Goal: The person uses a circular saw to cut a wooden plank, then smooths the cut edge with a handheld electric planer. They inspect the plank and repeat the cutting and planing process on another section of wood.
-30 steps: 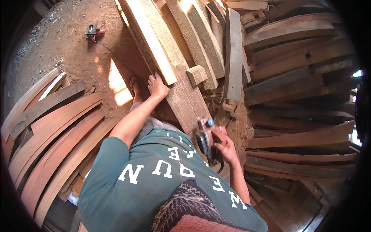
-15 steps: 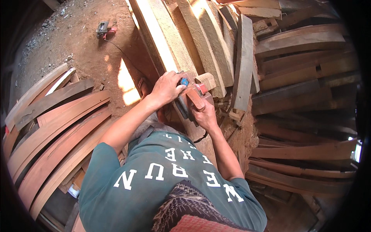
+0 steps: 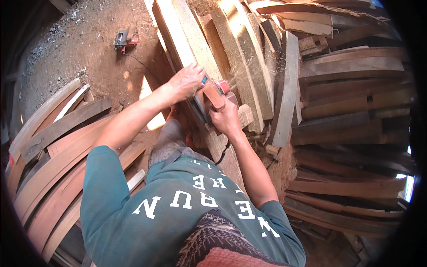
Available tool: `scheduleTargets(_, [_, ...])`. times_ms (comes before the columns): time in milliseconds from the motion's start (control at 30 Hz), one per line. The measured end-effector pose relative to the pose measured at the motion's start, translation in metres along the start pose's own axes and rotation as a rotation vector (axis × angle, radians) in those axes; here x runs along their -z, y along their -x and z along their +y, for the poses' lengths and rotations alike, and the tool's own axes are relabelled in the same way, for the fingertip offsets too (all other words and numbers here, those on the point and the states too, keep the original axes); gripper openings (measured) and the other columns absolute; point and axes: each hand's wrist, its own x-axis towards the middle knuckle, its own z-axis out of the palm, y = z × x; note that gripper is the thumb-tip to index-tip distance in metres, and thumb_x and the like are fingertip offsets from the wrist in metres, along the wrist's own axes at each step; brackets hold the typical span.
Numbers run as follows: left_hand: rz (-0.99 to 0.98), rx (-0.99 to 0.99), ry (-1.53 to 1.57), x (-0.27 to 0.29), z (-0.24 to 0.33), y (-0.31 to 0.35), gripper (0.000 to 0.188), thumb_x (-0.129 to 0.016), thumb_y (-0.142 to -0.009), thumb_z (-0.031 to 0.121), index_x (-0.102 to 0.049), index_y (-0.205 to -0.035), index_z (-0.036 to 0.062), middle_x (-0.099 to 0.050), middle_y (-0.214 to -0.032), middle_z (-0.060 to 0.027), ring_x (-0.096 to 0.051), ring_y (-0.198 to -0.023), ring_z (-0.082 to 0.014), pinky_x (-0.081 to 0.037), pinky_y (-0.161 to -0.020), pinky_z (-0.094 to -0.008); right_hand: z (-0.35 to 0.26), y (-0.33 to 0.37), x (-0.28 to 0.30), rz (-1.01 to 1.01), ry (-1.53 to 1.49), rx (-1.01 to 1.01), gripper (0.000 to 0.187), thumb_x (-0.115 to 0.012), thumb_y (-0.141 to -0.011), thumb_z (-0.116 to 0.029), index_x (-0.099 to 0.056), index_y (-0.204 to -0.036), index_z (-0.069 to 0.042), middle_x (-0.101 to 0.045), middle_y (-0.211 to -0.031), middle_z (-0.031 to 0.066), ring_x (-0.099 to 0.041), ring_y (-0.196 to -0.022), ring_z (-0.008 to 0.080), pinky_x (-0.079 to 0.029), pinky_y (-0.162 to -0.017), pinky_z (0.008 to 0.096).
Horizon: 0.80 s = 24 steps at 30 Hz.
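Observation:
Both of my hands are on a reddish-brown electric hand planer (image 3: 213, 99), which rests on a long, pale timber beam (image 3: 224, 153). My right hand (image 3: 225, 118) is wrapped round its rear handle. Farther forward, my left hand (image 3: 188, 82) grips the blue front knob, mostly covered by the fingers. Fine chips (image 3: 242, 71) spray from the planer's right side. Its dark cord (image 3: 223, 153) hangs near my right wrist. Against the planer's right side, a small wood block (image 3: 245, 116) sticks out. The planer's underside is hidden.
Several rough timber pieces (image 3: 242, 58) lie right of the beam. Curved boards are stacked at the left (image 3: 58, 173) and at the right (image 3: 351, 66). A red-and-grey corded power tool (image 3: 126, 41) lies on the dirt floor (image 3: 95, 35), far left.
Both hands have pushed the planer forward and slightly left along the beam. A spray of chips now shows beside it. The wood block now stands nearer the planer's rear.

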Motion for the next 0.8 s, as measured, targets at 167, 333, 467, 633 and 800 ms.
scheduleTargets(167, [0.097, 0.114, 0.227, 0.051, -0.092, -0.012, 0.054, -0.076, -0.096, 0.025, -0.061, -0.137, -0.0053, -0.064, -0.127, -0.0234, -0.06, -0.123, -0.0379, -0.048, -0.11, -0.0465, -0.068, -0.09, -0.017, -0.024, 0.009, 0.039, 0.029, -0.071, -0.084, -0.015, -0.072, -0.108, 0.002, -0.074, -0.101, 0.0334, -0.072, -0.103, 0.0505, -0.058, -0.09, 0.0535])
scheduleTargets(333, [0.533, 0.463, 0.384, 0.032, -0.186, 0.02, 0.051, -0.071, -0.102, 0.026, -0.058, -0.144, 0.0003, -0.063, -0.127, -0.024, -0.061, -0.121, -0.042, -0.049, -0.108, -0.0478, -0.148, -0.207, -0.037, -0.027, 0.04, 0.058, 0.028, -0.072, -0.088, -0.021, -0.074, -0.103, 0.001, -0.075, -0.1, 0.0314, -0.074, -0.103, 0.0452, -0.059, -0.089, 0.0501])
scheduleTargets(467, [0.158, 0.789, 0.459, -0.044, -0.224, 0.114, 0.056, -0.069, -0.104, 0.034, -0.057, -0.145, -0.0026, -0.061, -0.137, -0.0273, -0.058, -0.13, -0.0434, -0.048, -0.11, -0.0486, -0.201, -0.298, -0.057, -0.051, 0.064, 0.102, 0.03, -0.07, -0.093, -0.028, -0.076, -0.101, 0.0, -0.076, -0.095, 0.0282, -0.076, -0.095, 0.0418, -0.059, -0.083, 0.0475])
scheduleTargets(633, [-0.436, 1.023, 0.626, -0.103, -0.219, 0.206, 0.057, -0.074, -0.097, 0.03, -0.064, -0.14, -0.0047, -0.061, -0.144, -0.0309, -0.057, -0.137, -0.0445, -0.045, -0.118, -0.0495, -0.242, -0.387, -0.096, 0.026, 0.135, 0.164, 0.026, -0.07, -0.093, -0.024, -0.08, -0.099, 0.0, -0.077, -0.079, 0.0192, -0.077, -0.07, 0.0259, -0.061, -0.067, 0.0408])
scheduleTargets(800, [-0.439, 1.078, 0.678, -0.111, -0.206, 0.223, 0.053, -0.073, -0.097, 0.026, -0.064, -0.14, -0.0047, -0.067, -0.136, -0.0289, -0.063, -0.131, -0.0425, -0.049, -0.113, -0.0479, -0.252, -0.478, -0.125, 0.356, 0.308, 0.722, 0.028, -0.062, -0.094, -0.028, -0.078, -0.114, -0.015, -0.075, -0.079, 0.019, -0.075, -0.069, 0.0368, -0.063, -0.068, 0.045])
